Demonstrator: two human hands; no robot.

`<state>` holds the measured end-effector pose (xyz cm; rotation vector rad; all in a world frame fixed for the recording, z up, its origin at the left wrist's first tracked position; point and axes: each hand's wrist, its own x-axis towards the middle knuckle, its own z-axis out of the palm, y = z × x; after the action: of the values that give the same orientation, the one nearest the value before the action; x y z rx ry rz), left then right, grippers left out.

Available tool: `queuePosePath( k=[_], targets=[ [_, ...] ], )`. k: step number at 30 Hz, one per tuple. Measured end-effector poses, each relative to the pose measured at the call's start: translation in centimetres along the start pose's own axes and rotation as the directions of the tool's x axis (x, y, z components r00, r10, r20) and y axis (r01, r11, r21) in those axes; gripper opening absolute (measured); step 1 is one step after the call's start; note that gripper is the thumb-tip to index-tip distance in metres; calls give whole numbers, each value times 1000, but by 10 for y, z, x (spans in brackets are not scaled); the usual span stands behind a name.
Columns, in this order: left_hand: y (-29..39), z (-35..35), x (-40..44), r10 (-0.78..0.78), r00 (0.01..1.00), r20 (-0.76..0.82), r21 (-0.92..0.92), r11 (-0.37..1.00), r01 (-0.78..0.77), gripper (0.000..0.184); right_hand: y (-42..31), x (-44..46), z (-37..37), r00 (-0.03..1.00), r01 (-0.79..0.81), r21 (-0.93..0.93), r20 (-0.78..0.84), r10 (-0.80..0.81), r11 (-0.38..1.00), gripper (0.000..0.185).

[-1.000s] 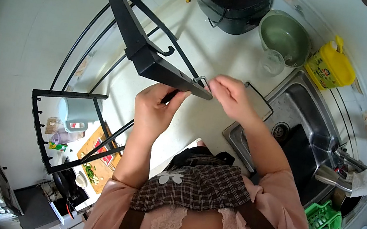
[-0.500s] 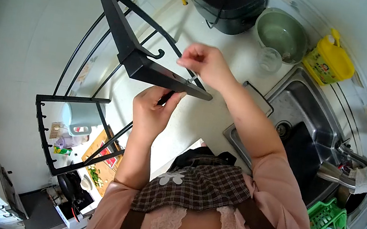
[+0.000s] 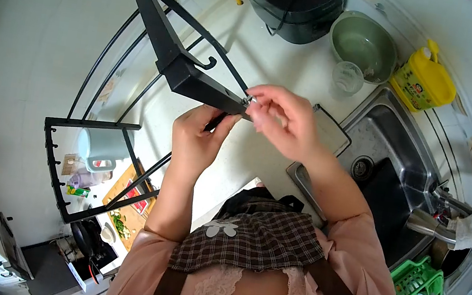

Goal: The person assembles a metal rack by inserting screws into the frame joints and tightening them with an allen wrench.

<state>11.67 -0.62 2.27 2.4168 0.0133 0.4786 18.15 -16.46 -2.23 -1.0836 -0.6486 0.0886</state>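
Well, a black rack point(image 3: 167, 55) is on the left side of the steel sink point(image 3: 383, 124), over the smooth white table point(image 3: 285, 63). It looks like painted metal, dull and dark. Some parts are thick, flat bars with square edges, and others are thin, round rods. A small curved hook point(image 3: 209, 63) sticks out from it, on the side away from the person.

Both hands are on the sink's left, and the right hand point(image 3: 287, 121) is the closer one to it. The left hand point(image 3: 196, 135) comes up under the thick bar point(image 3: 208, 91). Its thumb and fingers are squeezed around the bar near the end. The right hand is bent at the wrist and half curled. Its thumb and first finger pinch a small shiny metal piece point(image 3: 247, 101) against that same end. The other fingers are loosely bent.

The thick bar's long way goes from side to side, with a small slant, and its pinched end points toward the sink. The thin rods fan out on the side away from the sink. It is hard to tell if the rack rests on anything.
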Motion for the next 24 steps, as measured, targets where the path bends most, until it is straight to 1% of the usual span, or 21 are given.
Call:
queuePosePath(
  k=[1,3,4,6,7,8,10,12,14,15,16,17,18,20,21,22,24],
  targets=[
    [0,0,0,3,1000,1,2,1000,-3,17,4,9,-2,1000,3,1,-2,-3,1000,18],
    [1,0,-1,-7,1000,13,19,1000,7,17,13,27,-7,1000,-11,-260,24,18,966,20],
    [1,0,-1,-6,1000,15,19,1000,6,17,17,34,-6,1000,-11,-259,22,17,966,20],
    [0,1,-1,15,1000,-9,11,1000,-15,17,27,47,-2,985,-166,-230,-89,149,959,15],
    [1,2,-2,15,1000,-11,12,1000,-15,17,35,48,-3,982,-177,-238,-102,157,955,11],
    [2,2,-2,5,1000,-6,13,1000,-5,18,42,45,-4,983,-176,-237,-99,157,955,11],
    [2,0,0,-8,1000,-7,17,1000,8,18,51,39,-12,938,-335,-103,56,341,937,15],
    [4,-4,-1,-124,990,70,69,990,119,18,41,19,-12,941,-331,-110,39,337,937,17],
    [2,-3,0,-109,992,64,48,993,106,18,24,-1,-10,951,-305,-182,-116,287,935,14],
    [1,-2,0,-92,994,56,27,995,91,18,17,-9,-10,951,-306,-185,-112,289,934,14],
    [1,-1,1,-98,994,55,25,995,96,18,11,-17,-8,974,-222,-260,-105,201,940,17],
    [1,-1,2,-48,998,36,7,999,48,17,7,-22,-7,989,-140,-330,-95,115,933,22],
    [2,0,2,6,1000,17,-12,1000,-5,16,7,-20,-7,988,-145,-331,-98,119,932,22],
    [-1,1,1,4,1000,17,-20,1000,-4,16,10,-5,-10,998,58,-142,28,-55,988,33],
    [-2,1,1,1,1000,15,-24,1000,0,16,10,1,-9,999,22,13,32,-22,1000,24],
    [0,1,2,4,1000,12,-23,1000,-4,16,6,7,-9,999,26,13,33,-26,1000,24],
    [3,1,1,-6,1000,5,5,1000,6,16,-1,19,-9,992,-119,-26,28,119,993,16]
  ],
)
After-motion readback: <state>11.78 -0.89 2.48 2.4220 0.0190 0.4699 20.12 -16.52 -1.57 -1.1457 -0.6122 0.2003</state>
